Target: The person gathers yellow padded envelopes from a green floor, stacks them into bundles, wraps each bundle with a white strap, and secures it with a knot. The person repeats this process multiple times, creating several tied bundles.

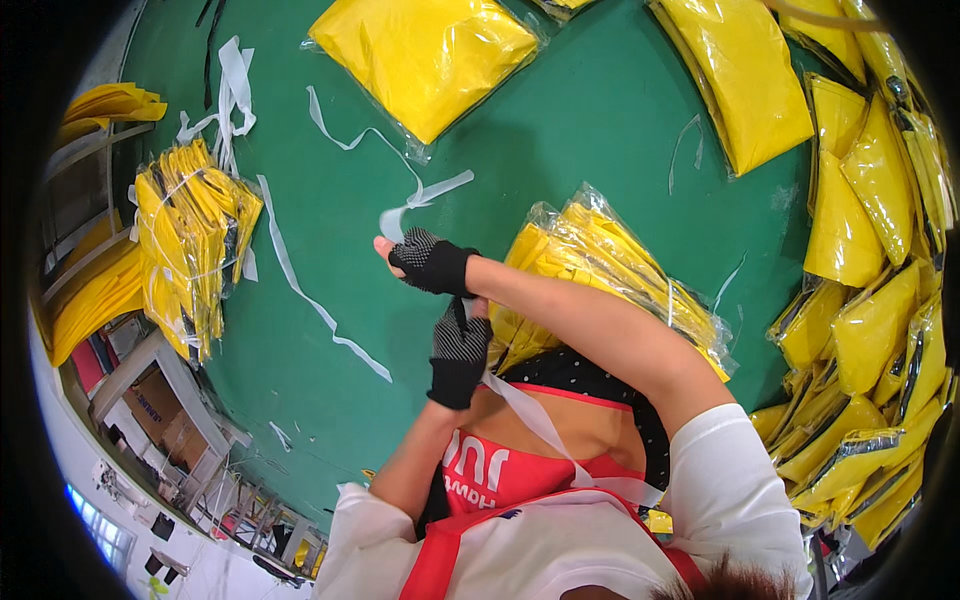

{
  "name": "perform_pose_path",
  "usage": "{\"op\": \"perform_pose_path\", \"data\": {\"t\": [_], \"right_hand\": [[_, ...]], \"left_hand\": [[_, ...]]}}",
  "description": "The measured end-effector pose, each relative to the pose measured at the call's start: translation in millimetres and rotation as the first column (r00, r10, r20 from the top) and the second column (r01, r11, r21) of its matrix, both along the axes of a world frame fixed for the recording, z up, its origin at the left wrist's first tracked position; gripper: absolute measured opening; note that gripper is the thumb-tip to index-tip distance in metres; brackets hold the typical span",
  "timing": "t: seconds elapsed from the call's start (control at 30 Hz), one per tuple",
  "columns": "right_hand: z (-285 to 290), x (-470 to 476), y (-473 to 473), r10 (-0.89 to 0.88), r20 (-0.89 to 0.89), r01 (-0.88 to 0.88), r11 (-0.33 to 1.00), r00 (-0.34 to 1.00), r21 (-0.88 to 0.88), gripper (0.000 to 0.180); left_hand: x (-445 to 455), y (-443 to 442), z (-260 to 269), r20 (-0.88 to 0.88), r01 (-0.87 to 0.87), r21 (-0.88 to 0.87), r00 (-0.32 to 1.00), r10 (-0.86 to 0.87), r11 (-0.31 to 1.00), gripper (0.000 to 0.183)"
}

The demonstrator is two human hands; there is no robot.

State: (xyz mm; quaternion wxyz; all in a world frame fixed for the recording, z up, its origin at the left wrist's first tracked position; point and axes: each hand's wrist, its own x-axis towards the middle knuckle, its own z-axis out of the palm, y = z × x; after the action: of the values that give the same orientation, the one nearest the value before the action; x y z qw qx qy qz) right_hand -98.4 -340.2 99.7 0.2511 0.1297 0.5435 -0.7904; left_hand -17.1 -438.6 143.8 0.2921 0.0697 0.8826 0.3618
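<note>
Both my hands wear black fingerless gloves with pale dots. My right hand (431, 262) reaches across to the left, closed on a white plastic strip (393, 223) whose end curls out past the thumb. Just below it, my left hand (461, 345) is closed on white strip too, and a long tail (544, 424) runs from it over my lap. Whether both lengths are one piece is hidden by the gloves. Under my right forearm lies a stack of yellow folded packets in clear film (592, 255), with a narrow white band (670, 301) across its right part.
Loose white strips (289, 270) lie on the green table (330, 225). A tied bundle of yellow packets (187, 255) stands at left. Larger yellow packets (427, 60) (739, 82) lie at the far side. Many more packets (855, 337) are heaped along the right.
</note>
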Motion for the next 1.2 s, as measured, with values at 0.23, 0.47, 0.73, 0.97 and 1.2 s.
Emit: {"op": "perform_pose_path", "data": {"t": [0.23, 0.47, 0.73, 0.97, 1.2], "right_hand": [[15.7, 7.8, 38.5, -0.035, -0.002, 0.031, 0.855, 0.999, 0.518, 0.062], [47.1, -15.0, 29.3, 0.280, 0.060, -0.246, 0.699, 0.958, 0.671, 0.064], [57.4, -12.1, 23.0, 0.477, 0.146, -0.450, 0.620, 0.867, 0.643, 0.061], [50.1, 84.3, 31.5, 0.462, 0.061, -0.407, 0.703, 0.885, 0.583, 0.027], [27.2, 84.6, 21.4, 0.351, 0.094, -0.315, 0.654, 0.932, 0.688, 0.024]], "left_hand": [[-32.4, -8.9, -20.8, 0.692, -0.607, 0.359, 0.683, 0.234, 0.709, 0.018], [-22.6, 4.3, 1.2, 0.781, -0.585, 0.477, 0.625, -0.011, 0.656, 0.036], [-5.1, -21.9, -52.1, 0.344, -0.088, 0.431, 0.936, -0.074, 0.898, 0.014], [-42.0, -36.5, -16.5, 0.736, -0.461, 0.328, 0.672, 0.083, 0.824, 0.034], [-105.6, -28.7, 85.9, 0.073, 0.508, 0.134, 0.851, -0.520, 0.851, 0.024]]}}
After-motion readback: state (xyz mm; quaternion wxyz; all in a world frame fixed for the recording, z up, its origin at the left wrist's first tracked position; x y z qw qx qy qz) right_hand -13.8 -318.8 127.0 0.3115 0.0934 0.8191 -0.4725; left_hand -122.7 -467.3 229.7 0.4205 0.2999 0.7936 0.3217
